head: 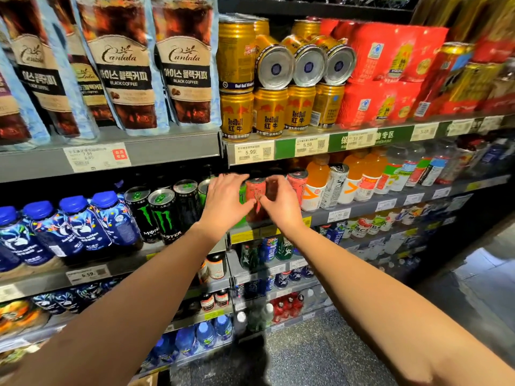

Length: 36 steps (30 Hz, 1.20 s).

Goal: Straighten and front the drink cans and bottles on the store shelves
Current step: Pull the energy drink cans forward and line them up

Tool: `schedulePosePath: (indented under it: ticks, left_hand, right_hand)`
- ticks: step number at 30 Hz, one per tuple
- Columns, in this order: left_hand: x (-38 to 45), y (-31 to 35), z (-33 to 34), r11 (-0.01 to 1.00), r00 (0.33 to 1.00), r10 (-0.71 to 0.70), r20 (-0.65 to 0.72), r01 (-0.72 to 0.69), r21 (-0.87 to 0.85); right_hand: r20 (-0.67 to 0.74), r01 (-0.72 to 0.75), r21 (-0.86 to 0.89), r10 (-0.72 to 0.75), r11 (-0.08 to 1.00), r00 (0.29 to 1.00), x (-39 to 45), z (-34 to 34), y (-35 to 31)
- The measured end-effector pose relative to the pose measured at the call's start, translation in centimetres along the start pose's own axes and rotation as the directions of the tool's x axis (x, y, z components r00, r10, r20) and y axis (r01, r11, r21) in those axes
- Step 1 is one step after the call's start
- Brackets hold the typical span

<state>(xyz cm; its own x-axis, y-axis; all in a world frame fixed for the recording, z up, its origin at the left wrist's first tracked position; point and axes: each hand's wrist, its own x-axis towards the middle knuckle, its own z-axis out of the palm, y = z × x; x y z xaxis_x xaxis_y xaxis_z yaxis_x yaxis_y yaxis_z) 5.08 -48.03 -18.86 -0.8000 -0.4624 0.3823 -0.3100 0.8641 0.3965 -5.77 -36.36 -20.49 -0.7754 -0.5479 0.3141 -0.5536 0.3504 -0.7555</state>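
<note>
Head cam: L hand & R hand grip pink can (upright).

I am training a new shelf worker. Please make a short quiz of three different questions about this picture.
1. True or false: both hands are on the same pink can.
2. Which drinks stand directly left of the left hand? A) black Monster cans B) orange bottles C) coffee pouches
3. How do the three gold cans on the top row of the upper shelf lie?

Key
1. True; the right hand grips its other side.
2. A.
3. On their sides, bottoms facing out, resting on upright gold cans.
</note>
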Motion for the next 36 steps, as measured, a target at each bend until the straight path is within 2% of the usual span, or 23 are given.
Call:
schedulePosePath:
  ticks: [5, 7, 10, 12, 18, 26, 31, 36]
  left_hand:
    - [1.9, 1.0, 0.7, 0.996, 0.993, -0.089, 0.076, 0.088, 0.027]
    - [2.4, 1.1, 1.0, 0.989, 0.984, -0.129, 0.121, 0.118, 0.089]
    - [3.0, 1.2, 1.3, 0.972, 0.98, -0.137, 0.142, 0.105, 0.211]
    - [3.5, 1.2, 1.3, 0.969, 0.983, -0.129, 0.134, 0.096, 0.23]
    - [4.4, 1.2, 1.4, 0.971, 0.974, -0.106, 0.198, 0.059, 0.231]
    - [3.2, 1.3, 1.1, 0.989, 0.992, -0.035, 0.119, 0.018, 0.146]
    - [3.4, 0.9, 1.2, 0.997, 0.987, -0.006, 0.159, -0.007, 0.08]
    - [3.9, 0.8, 1.5, 0.999, 0.977, 0.007, 0.212, -0.014, 0.031]
  right_hand:
    - [-0.08, -0.077, 0.051, 0.081, 0.996, 0.994, 1.4, -1.4, 2.4]
    - [-0.093, -0.101, 0.068, 0.107, 0.993, 0.99, 1.6, -1.7, 3.1]
    - [-0.089, -0.054, -0.015, 0.052, 0.998, 0.995, 1.5, -1.5, 3.6]
    - [-0.082, -0.026, -0.071, 0.02, 0.997, 0.996, 1.5, -1.3, 3.3]
    - [-0.091, -0.06, -0.166, 0.046, 0.984, 0.995, 1.5, -1.0, 2.0]
    - [-0.155, -0.105, -0.204, 0.074, 0.973, 0.985, 0.6, -0.4, 1.4]
    - [-0.134, -0.033, -0.274, -0.005, 0.961, 0.991, 0.4, -0.7, 1.5]
    - [-0.175, -0.06, -0.193, 0.026, 0.979, 0.984, -0.6, -0.8, 1.9]
